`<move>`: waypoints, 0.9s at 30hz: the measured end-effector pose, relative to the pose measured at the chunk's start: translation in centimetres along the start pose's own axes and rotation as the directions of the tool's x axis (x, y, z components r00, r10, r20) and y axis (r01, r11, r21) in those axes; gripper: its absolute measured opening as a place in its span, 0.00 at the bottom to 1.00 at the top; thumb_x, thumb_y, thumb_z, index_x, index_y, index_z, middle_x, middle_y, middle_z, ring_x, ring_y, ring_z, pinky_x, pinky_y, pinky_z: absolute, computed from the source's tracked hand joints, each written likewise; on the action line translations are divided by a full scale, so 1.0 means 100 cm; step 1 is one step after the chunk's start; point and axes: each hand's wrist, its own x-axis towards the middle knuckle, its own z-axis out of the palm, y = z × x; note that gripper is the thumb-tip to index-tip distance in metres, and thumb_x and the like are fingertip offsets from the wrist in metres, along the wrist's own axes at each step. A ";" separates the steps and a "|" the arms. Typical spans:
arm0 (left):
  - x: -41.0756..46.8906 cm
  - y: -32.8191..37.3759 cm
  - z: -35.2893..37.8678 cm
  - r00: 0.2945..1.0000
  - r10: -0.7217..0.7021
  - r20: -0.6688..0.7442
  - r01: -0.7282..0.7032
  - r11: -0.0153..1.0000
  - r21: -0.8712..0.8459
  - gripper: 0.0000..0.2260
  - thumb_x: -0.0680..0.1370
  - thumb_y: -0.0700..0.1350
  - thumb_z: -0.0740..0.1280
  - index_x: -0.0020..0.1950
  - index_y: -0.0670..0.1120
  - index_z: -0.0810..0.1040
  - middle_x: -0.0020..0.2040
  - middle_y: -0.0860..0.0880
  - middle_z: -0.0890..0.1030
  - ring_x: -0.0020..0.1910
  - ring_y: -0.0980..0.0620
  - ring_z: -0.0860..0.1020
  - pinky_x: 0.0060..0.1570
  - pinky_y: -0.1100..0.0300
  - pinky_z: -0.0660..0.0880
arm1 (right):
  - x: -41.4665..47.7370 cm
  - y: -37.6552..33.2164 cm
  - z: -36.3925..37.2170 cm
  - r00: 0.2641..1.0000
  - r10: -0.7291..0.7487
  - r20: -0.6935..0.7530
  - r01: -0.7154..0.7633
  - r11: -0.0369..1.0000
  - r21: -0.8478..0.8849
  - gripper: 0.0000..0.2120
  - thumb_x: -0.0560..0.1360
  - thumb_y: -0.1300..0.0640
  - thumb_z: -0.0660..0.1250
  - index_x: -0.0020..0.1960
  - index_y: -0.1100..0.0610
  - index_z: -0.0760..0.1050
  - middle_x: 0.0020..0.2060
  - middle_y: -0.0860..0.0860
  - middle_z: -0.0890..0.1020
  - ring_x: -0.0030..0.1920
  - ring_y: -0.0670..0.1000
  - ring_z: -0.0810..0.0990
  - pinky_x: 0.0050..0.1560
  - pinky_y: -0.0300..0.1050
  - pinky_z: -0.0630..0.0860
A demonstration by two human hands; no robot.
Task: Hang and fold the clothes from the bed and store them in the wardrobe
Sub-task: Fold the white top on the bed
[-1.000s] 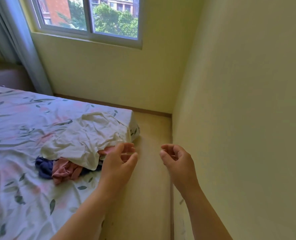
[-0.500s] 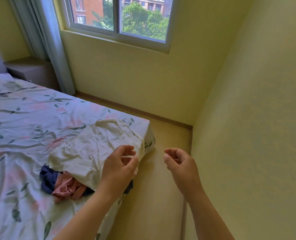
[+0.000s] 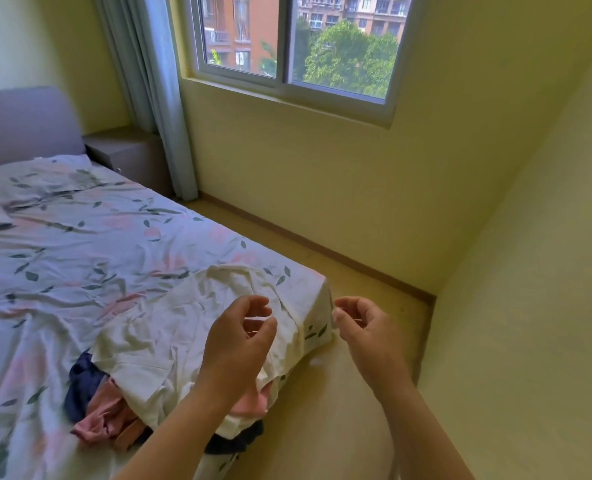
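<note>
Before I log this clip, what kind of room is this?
Most likely a bedroom: a bed with a leaf-print sheet, a padded headboard beside a bedside cabinet, and a pile of clothes on the bed's near corner.

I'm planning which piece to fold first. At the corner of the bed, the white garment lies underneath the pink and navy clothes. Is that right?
Not quite. The head view shows the white garment lying on top, with the pink clothes and navy clothes poking out from under it. The rest holds: the pile sits at the corner of the bed.
</note>
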 end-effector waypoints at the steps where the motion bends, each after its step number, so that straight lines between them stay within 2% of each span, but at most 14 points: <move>1: 0.011 0.000 0.003 1.000 -0.003 -0.012 0.003 1.000 0.008 0.09 0.77 0.43 0.70 0.55 0.54 0.77 0.48 0.58 0.81 0.44 0.65 0.79 0.37 0.77 0.72 | 0.013 0.002 0.000 1.000 0.007 0.013 -0.007 1.000 -0.004 0.05 0.78 0.56 0.67 0.53 0.51 0.78 0.44 0.46 0.83 0.43 0.39 0.81 0.41 0.30 0.77; 5: 0.060 -0.003 0.013 0.998 -0.004 -0.057 0.004 1.000 0.002 0.10 0.76 0.43 0.70 0.53 0.56 0.76 0.47 0.57 0.82 0.45 0.67 0.78 0.38 0.77 0.72 | 0.067 0.006 0.009 0.997 0.024 0.071 -0.022 0.999 -0.025 0.05 0.78 0.56 0.67 0.53 0.49 0.77 0.45 0.45 0.82 0.44 0.42 0.81 0.42 0.32 0.77; 13: 0.167 -0.025 0.015 0.992 -0.039 -0.119 0.038 0.999 -0.016 0.08 0.77 0.43 0.69 0.55 0.51 0.78 0.47 0.56 0.81 0.44 0.65 0.79 0.37 0.75 0.73 | 0.177 0.002 0.046 0.992 0.046 0.121 -0.039 0.998 -0.056 0.06 0.78 0.56 0.67 0.54 0.52 0.79 0.45 0.46 0.83 0.44 0.43 0.81 0.41 0.33 0.76; 19: 0.236 -0.030 0.021 0.987 -0.066 -0.147 0.065 0.998 -0.017 0.09 0.77 0.43 0.69 0.53 0.54 0.77 0.47 0.57 0.81 0.44 0.68 0.78 0.37 0.77 0.71 | 0.249 0.004 0.065 0.987 0.061 0.148 -0.052 0.997 -0.063 0.06 0.78 0.57 0.68 0.54 0.53 0.79 0.45 0.47 0.83 0.45 0.44 0.81 0.42 0.35 0.77; 22: 0.263 -0.037 0.029 0.978 -0.106 -0.177 0.108 0.994 0.001 0.08 0.76 0.42 0.69 0.53 0.53 0.77 0.46 0.56 0.81 0.44 0.67 0.78 0.37 0.77 0.71 | 0.288 0.011 0.073 0.980 0.068 0.188 -0.053 0.995 -0.082 0.06 0.77 0.57 0.68 0.54 0.52 0.79 0.46 0.46 0.83 0.45 0.43 0.81 0.47 0.37 0.79; 25: 0.291 -0.047 0.041 0.964 -0.146 -0.222 0.153 0.988 0.017 0.08 0.76 0.42 0.69 0.53 0.53 0.78 0.47 0.55 0.82 0.44 0.67 0.78 0.37 0.76 0.71 | 0.333 0.022 0.081 0.967 0.068 0.246 -0.041 0.992 -0.116 0.07 0.78 0.56 0.68 0.56 0.52 0.78 0.46 0.45 0.83 0.47 0.44 0.81 0.52 0.43 0.80; 27: 0.307 -0.054 0.050 0.948 -0.181 -0.263 0.193 0.981 0.021 0.08 0.76 0.42 0.69 0.52 0.54 0.78 0.46 0.56 0.81 0.43 0.67 0.78 0.37 0.76 0.71 | 0.363 0.031 0.087 0.952 0.073 0.297 -0.037 0.992 -0.124 0.08 0.78 0.56 0.68 0.56 0.53 0.78 0.46 0.46 0.83 0.47 0.44 0.81 0.52 0.44 0.80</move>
